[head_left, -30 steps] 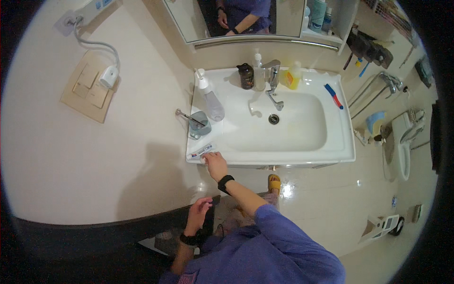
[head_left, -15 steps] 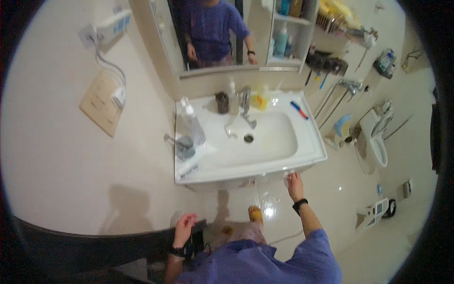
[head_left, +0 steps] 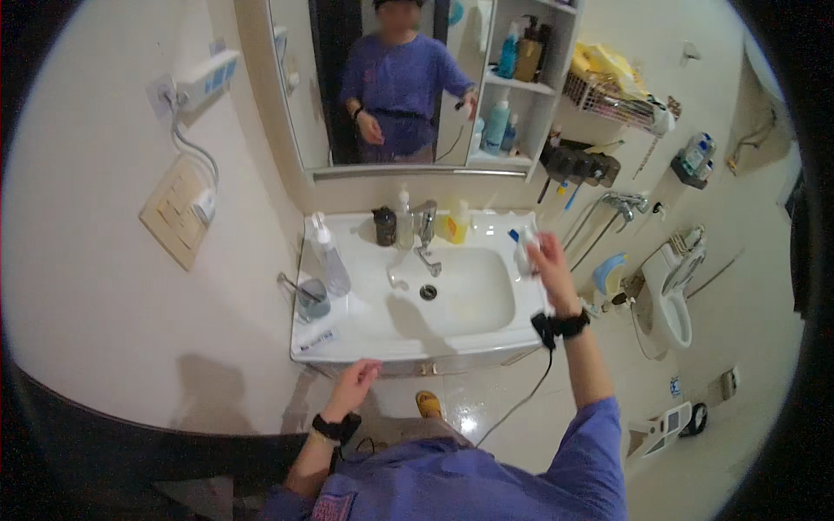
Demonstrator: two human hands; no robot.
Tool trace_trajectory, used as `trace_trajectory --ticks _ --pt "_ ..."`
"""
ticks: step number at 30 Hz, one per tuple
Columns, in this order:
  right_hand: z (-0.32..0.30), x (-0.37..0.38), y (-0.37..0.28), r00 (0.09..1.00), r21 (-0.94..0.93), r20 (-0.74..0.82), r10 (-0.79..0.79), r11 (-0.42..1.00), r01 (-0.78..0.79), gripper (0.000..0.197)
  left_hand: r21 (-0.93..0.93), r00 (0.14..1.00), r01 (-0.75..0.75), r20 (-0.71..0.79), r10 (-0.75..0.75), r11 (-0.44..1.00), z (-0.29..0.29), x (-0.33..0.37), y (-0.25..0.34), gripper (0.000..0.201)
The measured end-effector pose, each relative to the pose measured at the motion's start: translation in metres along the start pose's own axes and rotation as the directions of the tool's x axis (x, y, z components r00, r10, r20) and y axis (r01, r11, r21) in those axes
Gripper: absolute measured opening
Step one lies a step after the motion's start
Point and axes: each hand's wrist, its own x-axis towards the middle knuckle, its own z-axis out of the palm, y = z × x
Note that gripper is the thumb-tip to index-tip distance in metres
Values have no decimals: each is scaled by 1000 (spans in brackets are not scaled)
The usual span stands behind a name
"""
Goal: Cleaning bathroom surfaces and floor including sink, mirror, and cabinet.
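My right hand [head_left: 551, 271] is raised over the right rim of the white washbasin [head_left: 373, 321], its fingers closed on a small white object [head_left: 526, 258] too blurred to name. Behind it, the blue end [head_left: 513, 234] of a slim blue-and-red item shows on the basin's corner. In front of the basin's near edge hangs my left hand [head_left: 354, 388], fingers loosely bent and holding nothing visible. A chrome faucet [head_left: 425, 230] stands at the back, between a clear pump bottle [head_left: 405, 224] and a yellow bottle [head_left: 457, 223].
A dark jar [head_left: 384, 227] stands at the back. On the left are a tall clear pump bottle [head_left: 330, 260], a cup [head_left: 313, 301] holding a toothbrush and a white tube [head_left: 318, 338]. A mirror cabinet [head_left: 395, 171] hangs above. The toilet [head_left: 667, 304] is to the right.
My right hand has risen from below the basin's front edge to above its right rim, with the white object. My left hand has moved up, closer to the basin. The view has shifted.
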Motion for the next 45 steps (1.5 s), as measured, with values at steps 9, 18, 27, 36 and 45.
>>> trace_trajectory --ticks 9,18,27,36,45 --pt "57 208 -164 355 -544 140 -924 228 808 26 -49 977 140 -153 -146 989 21 48 4 23" --pt "121 269 -7 362 -402 553 -751 140 905 31 -203 900 199 -350 -261 959 35 47 -8 21" --pt "119 285 -131 228 -471 235 -945 95 877 39 -124 908 251 -312 -278 960 7 81 26 23" --pt "158 254 0 254 -320 759 -600 -5 947 27 21 978 192 -90 -189 981 -19 129 34 21" --pt "199 263 -13 356 -253 579 -734 254 934 38 -56 983 89 -156 -97 994 -44 138 -5 21"
